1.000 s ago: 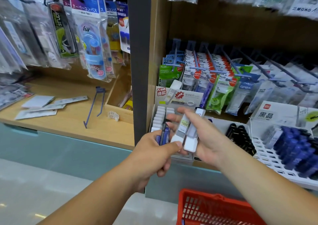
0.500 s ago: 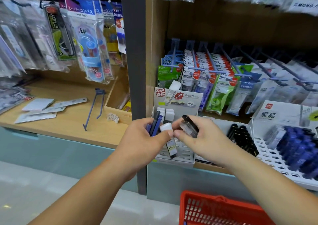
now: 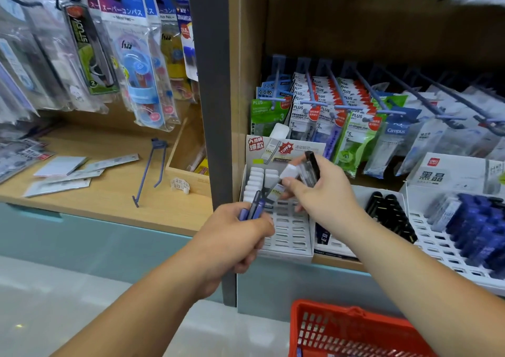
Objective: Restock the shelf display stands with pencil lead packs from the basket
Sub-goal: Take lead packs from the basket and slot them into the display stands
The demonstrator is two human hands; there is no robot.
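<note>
My left hand [image 3: 237, 236] grips several blue pencil lead packs [image 3: 254, 209], their tops sticking up above my fist. My right hand [image 3: 319, 192] holds a white lead pack [image 3: 287, 175] and a black-capped clear lead pack [image 3: 310, 169] over the white slotted display stand [image 3: 289, 231]. That stand has white packs [image 3: 258, 180] standing in its back-left rows; most front slots are open. A red basket [image 3: 352, 332] sits at the bottom, below my right forearm.
A second stand [image 3: 363, 195] with black lead packs [image 3: 388, 214] is to the right, then a third stand [image 3: 442, 242] with blue packs [image 3: 483, 228]. Correction tape packets [image 3: 325, 110] hang on pegs behind. A loose blue hook [image 3: 151, 171] lies on the left wooden shelf [image 3: 109, 192].
My right hand took the white pack from beside my left hand and lifted it, with the black-capped pack, up and right over the stand. My left hand dropped slightly with the blue packs.
</note>
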